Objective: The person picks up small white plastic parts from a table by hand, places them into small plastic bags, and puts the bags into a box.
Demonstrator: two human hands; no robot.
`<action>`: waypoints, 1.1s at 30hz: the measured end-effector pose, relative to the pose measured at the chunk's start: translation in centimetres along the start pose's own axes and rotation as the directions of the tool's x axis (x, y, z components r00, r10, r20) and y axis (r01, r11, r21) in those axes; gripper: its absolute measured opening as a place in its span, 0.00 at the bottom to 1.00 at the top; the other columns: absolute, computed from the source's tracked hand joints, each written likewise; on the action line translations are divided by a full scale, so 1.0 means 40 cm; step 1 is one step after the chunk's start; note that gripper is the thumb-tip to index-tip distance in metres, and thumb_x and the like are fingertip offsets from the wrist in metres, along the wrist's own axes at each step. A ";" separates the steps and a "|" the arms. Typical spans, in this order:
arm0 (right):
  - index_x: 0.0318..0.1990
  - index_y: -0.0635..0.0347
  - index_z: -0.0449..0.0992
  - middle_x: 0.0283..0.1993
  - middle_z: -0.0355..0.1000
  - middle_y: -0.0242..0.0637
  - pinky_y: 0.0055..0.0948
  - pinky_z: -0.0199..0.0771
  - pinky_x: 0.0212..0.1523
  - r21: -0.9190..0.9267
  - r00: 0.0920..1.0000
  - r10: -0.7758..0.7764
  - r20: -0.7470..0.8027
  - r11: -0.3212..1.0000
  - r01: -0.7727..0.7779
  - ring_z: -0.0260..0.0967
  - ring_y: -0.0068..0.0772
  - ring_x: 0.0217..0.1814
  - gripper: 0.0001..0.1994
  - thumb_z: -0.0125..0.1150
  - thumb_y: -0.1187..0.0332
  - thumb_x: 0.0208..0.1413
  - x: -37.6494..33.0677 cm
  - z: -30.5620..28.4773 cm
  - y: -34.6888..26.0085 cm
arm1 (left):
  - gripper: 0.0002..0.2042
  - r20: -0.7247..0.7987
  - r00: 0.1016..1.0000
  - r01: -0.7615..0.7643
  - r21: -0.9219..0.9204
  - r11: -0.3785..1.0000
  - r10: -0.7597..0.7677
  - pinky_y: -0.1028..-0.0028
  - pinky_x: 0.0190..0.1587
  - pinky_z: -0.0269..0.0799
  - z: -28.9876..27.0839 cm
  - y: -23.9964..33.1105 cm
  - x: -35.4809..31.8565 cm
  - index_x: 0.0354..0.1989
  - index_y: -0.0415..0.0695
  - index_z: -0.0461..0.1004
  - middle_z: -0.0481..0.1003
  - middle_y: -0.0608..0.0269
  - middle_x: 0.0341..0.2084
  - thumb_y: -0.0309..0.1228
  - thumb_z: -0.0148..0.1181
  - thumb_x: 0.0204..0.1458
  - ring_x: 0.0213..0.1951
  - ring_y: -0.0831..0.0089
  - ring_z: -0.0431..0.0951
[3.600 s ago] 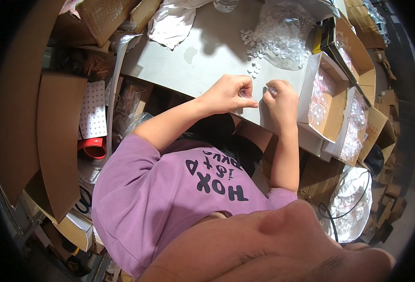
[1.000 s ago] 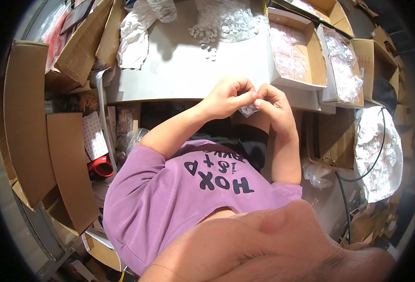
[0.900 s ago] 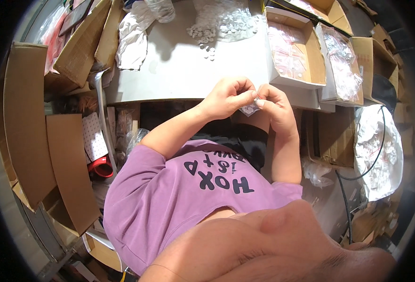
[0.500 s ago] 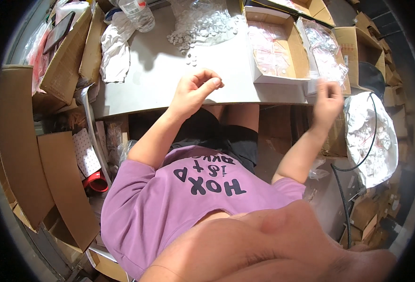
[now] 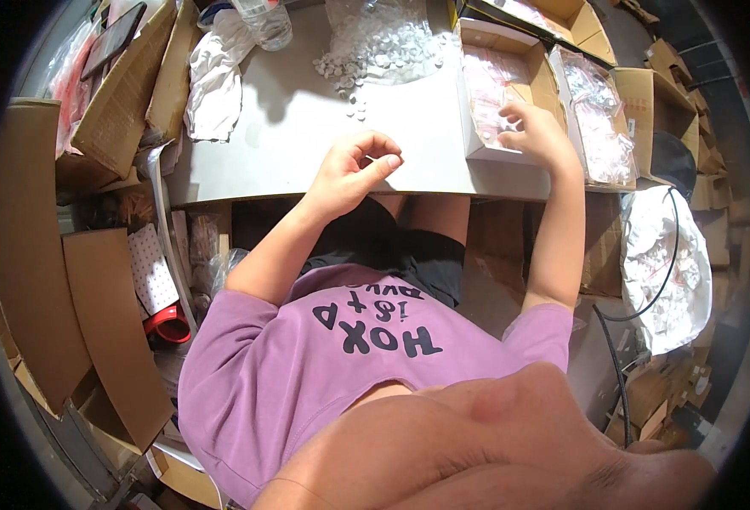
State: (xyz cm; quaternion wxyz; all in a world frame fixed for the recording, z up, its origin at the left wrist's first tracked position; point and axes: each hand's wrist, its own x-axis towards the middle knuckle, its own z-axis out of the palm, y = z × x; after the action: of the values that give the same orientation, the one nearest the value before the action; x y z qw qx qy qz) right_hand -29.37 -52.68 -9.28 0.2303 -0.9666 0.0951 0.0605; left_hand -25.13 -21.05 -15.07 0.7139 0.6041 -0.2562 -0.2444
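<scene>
My left hand (image 5: pixel 351 177) hovers above the near edge of the grey table, thumb and fingertips closed together. Whatever they pinch, if anything, is too small to make out. Over the near part of a white-sided cardboard box (image 5: pixel 496 153) is my right hand (image 5: pixel 538 136), its fingers bent and apart, with nothing visible in them. Small clear bags with pinkish-red edges (image 5: pixel 487 78) lie in that box, partly covered by the hand. Farther back, many small whitish round pieces (image 5: pixel 383 58) spill from a clear plastic bag onto the table.
Right of the box stands a second box of clear packets (image 5: pixel 603 140). A white sack (image 5: pixel 668 255) with a black cable (image 5: pixel 620 318) across it sits lower right. At left are a white cloth (image 5: pixel 215 89), a clear plastic cup (image 5: pixel 269 25) and tall cardboard boxes (image 5: pixel 120 93).
My right hand has moved left from the second box of packets to the white-sided box, and its fingers have spread. My left hand stays nearly in place, still pinched.
</scene>
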 end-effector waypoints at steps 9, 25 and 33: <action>0.35 0.67 0.72 0.32 0.71 0.45 0.34 0.71 0.41 -0.105 0.981 -0.093 0.173 0.988 0.112 0.71 0.40 0.37 0.11 0.65 0.72 0.45 0.102 0.001 0.006 | 0.09 -0.005 1.000 0.009 0.057 0.998 -0.009 0.81 0.33 0.67 -0.024 0.003 -0.003 0.39 0.40 0.76 0.75 0.70 0.30 0.32 0.60 0.54 0.30 0.84 0.70; 0.41 0.63 0.71 0.34 0.72 0.40 0.33 0.73 0.36 0.426 0.904 -0.418 -0.094 0.804 0.416 0.72 0.39 0.35 0.13 0.65 0.75 0.46 -0.020 0.141 -0.337 | 0.05 -0.101 0.985 -0.110 0.248 0.962 0.139 0.78 0.33 0.70 -0.043 0.021 -0.021 0.34 0.38 0.75 0.74 0.64 0.27 0.25 0.62 0.51 0.29 0.78 0.73; 0.52 0.61 0.71 0.49 0.69 0.46 0.37 0.69 0.54 0.059 0.788 -0.593 -0.167 0.792 0.608 0.68 0.47 0.52 0.21 0.64 0.71 0.47 0.143 0.250 -0.349 | 0.05 -0.243 0.946 -0.125 0.341 0.932 0.216 0.79 0.31 0.69 -0.123 0.013 -0.047 0.31 0.35 0.77 0.76 0.62 0.25 0.24 0.61 0.52 0.26 0.82 0.72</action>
State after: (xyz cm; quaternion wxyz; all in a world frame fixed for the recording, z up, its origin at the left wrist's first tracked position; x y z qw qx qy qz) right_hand -21.59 -36.79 -13.01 0.2829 -0.9342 -0.1983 -0.0888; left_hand -23.26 -16.11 -15.36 0.6532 0.7156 -0.2425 -0.0492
